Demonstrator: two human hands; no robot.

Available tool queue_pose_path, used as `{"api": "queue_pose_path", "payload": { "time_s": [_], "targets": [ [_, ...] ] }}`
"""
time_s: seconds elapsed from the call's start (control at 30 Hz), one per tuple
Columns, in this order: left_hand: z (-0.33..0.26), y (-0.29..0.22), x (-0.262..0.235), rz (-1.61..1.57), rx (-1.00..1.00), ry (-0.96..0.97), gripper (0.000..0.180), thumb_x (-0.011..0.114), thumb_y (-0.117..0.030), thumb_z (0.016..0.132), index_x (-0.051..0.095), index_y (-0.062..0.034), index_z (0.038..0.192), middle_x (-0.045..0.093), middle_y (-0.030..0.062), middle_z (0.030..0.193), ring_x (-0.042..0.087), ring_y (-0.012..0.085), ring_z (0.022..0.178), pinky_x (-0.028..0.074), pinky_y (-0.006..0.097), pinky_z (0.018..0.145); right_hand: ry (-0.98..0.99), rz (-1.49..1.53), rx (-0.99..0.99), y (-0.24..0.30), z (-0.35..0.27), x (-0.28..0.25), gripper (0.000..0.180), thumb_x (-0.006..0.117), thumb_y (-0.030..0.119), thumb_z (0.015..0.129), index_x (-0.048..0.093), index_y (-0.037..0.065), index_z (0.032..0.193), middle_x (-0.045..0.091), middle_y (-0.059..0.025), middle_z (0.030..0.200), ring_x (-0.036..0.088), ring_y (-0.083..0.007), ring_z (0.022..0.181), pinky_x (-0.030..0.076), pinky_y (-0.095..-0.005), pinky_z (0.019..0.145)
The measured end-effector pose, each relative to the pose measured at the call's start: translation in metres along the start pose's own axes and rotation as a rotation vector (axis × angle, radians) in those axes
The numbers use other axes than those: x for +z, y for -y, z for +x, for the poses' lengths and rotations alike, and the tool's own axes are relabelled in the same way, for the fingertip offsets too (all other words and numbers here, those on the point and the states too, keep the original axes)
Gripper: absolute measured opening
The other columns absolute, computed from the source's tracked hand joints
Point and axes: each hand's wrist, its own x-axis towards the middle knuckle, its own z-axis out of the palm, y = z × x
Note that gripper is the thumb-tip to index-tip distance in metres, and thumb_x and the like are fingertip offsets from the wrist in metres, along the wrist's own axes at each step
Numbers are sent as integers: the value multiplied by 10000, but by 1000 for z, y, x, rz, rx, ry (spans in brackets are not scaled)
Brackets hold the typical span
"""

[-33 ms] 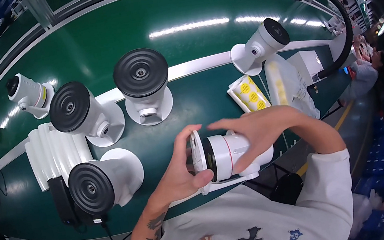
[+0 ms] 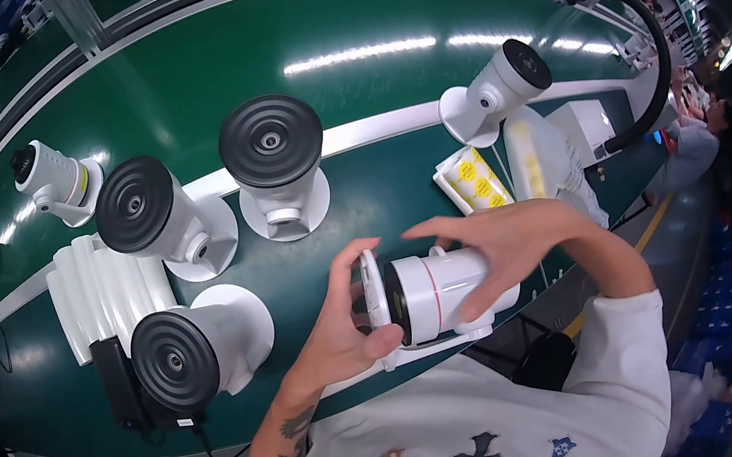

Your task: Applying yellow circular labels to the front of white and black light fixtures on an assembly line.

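Over the front edge of the green table [image 2: 352,20] I hold a white cylindrical camera [image 2: 448,292] on its side, its dark lens end pointing left. My left hand [image 2: 339,328] pinches the white ring [image 2: 374,289] at that lens end between thumb and fingers. Fingers of my right hand [image 2: 511,239] lie over the top of the body and curl round its far side. The camera's flat white base shows just under the body.
Three white cameras with black ribbed discs [image 2: 271,143] [image 2: 137,202] [image 2: 174,359] stand to the left, bare white cameras [image 2: 501,83] [image 2: 52,178] further out. White foam sleeves [image 2: 93,291], a black adapter [image 2: 118,383], yellow sticker sheet [image 2: 472,181], white box [image 2: 585,127], black hose [image 2: 640,22]. Another person [image 2: 693,148] is at right.
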Motion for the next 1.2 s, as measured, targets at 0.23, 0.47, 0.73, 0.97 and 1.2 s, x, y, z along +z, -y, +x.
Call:
{"api": "queue_pose_path", "payload": {
  "time_s": [0.23, 0.47, 0.73, 0.97, 1.2],
  "targets": [
    [22, 34, 8, -354, 103, -217, 1223, 694, -699, 692, 8, -117, 1520, 229, 154, 1487, 299, 307, 1374, 395, 436, 1032, -515, 11, -130, 16, -45, -32, 680, 860, 301, 616, 532, 36, 1151, 561, -128, 1049, 586, -224, 869, 471, -308, 756],
    [-49, 1, 16, 1067, 177, -208, 465, 770, -244, 739, 622, -54, 1137, 587, 161, 1143, 545, 353, 1104, 462, 406, 926, -995, -814, -73, 27, 23, -160, 451, 804, 291, 587, 677, 41, 941, 654, -159, 867, 636, -334, 884, 512, -423, 751],
    [-90, 36, 3, 1499, -29, -182, 530, 756, -257, 712, 578, -42, 1162, 550, 179, 1077, 485, 360, 1078, 390, 453, 915, -677, -641, 143, 4, 156, -239, 522, 877, 322, 564, 712, 48, 975, 702, -157, 975, 683, -308, 914, 549, -405, 767],
    [-92, 7, -2, 1141, -76, -176, 368, 732, -228, 792, 623, -73, 1108, 634, 97, 1041, 602, 324, 992, 504, 373, 814, -1051, -577, -321, 24, 152, -208, 748, 845, 402, 632, 575, 64, 1242, 555, -161, 1294, 524, -296, 1211, 483, -455, 917],
    [-89, -16, -4, 607, 98, -130, 399, 761, -178, 798, 627, -33, 1144, 589, 105, 1063, 612, 269, 964, 495, 318, 838, -499, -90, -855, 39, 131, -76, 1262, 938, 241, 546, 151, 77, 1519, 445, -156, 1394, 417, -257, 1313, 300, -374, 1116]
  ]
}}
